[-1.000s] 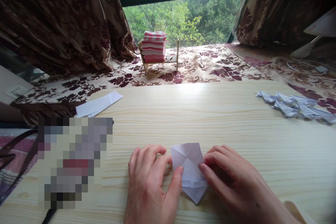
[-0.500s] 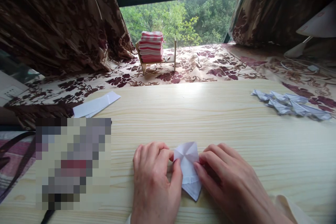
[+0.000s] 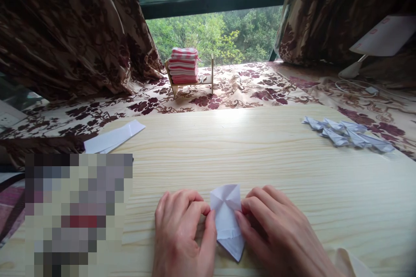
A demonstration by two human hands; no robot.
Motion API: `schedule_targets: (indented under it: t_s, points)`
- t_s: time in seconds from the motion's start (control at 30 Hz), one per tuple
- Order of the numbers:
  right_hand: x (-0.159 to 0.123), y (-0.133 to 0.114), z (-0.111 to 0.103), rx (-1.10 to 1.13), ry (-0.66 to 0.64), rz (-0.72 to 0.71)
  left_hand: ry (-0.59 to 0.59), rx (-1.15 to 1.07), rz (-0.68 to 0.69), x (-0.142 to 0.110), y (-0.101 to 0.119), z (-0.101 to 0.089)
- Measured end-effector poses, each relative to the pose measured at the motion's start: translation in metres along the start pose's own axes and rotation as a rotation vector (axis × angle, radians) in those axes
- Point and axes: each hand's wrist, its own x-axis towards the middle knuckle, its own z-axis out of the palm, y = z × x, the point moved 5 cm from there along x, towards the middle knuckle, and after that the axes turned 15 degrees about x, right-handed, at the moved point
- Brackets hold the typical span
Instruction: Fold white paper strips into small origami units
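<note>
Two bare hands pinch a small piece of folded white paper (image 3: 226, 220) at the near middle of a pale wooden table (image 3: 201, 156) — the left hand (image 3: 183, 233) grips its left edge and the right hand (image 3: 276, 225) its right edge, each between thumb and forefinger, with the pointed end toward the viewer. At the table's far right lies a cluster of folded paper shapes (image 3: 336, 136); at far left are white paper strips (image 3: 112, 138), with a pixelated patch (image 3: 81, 207) (its contents unreadable) nearer. Beyond, pink-and-white cloths (image 3: 183, 67) sit stacked on a little stand (image 3: 212, 78) before a window — patterned curtains (image 3: 81, 30) either side, a white lamp (image 3: 383, 37) far right.
</note>
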Motion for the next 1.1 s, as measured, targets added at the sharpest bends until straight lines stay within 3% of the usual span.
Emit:
schedule_targets:
  t_s: [0.23,0.4,0.6,0.87,1.0,1.1]
  points:
    - [0.000,0.003,0.003,0.000,0.016,-0.051,0.044,-0.087,-0.031,0.004,0.004,0.000]
    - [0.002,-0.003,-0.009,-0.082,0.135,-0.122,0.073,-0.109,0.005,0.006,0.003,-0.001]
    - [0.004,-0.014,-0.003,-0.124,-0.014,-0.241,0.000,-0.054,0.051,0.006,0.002,0.000]
    - [0.005,-0.014,0.003,-0.146,-0.045,-0.261,-0.021,-0.156,0.016,0.006,0.006,0.001]
    - [0.004,-0.015,0.003,-0.159,-0.065,-0.267,-0.063,-0.144,0.071,0.004,0.006,0.002]
    - [0.003,-0.014,0.004,-0.148,-0.058,-0.255,-0.019,-0.122,0.047,0.000,0.005,0.000]
